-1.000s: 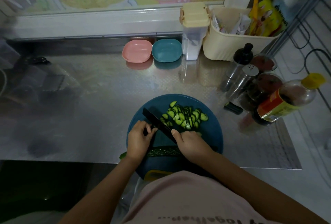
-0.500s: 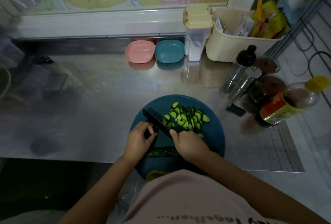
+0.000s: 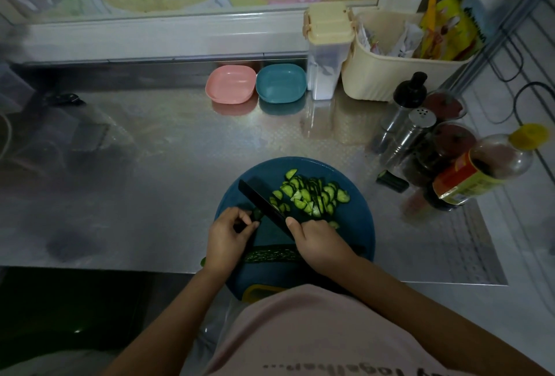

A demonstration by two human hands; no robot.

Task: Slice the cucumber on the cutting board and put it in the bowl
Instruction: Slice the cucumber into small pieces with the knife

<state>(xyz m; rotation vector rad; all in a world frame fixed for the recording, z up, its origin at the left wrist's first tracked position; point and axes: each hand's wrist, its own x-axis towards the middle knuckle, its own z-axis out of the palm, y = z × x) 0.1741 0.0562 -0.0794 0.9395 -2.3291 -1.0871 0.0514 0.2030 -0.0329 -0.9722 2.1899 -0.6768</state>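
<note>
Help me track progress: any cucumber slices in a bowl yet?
No, the slices lie heaped on the cutting board, far from the pink bowl and teal bowl.

A round blue cutting board (image 3: 357,225) sits at the near edge of a steel bench (image 3: 150,180). Of the two hands, the right hand (image 3: 319,243) grips a black knife (image 3: 261,203), and the left hand (image 3: 226,237) pinches a cucumber stub (image 3: 256,214) against the blade. Half-moon cucumber slices (image 3: 312,193) are heaped to the right of the blade. A long cucumber strip (image 3: 270,255) lies across the board between the wrists. A pink bowl (image 3: 230,84) and a teal bowl (image 3: 280,83) stand side by side at the back.
</note>
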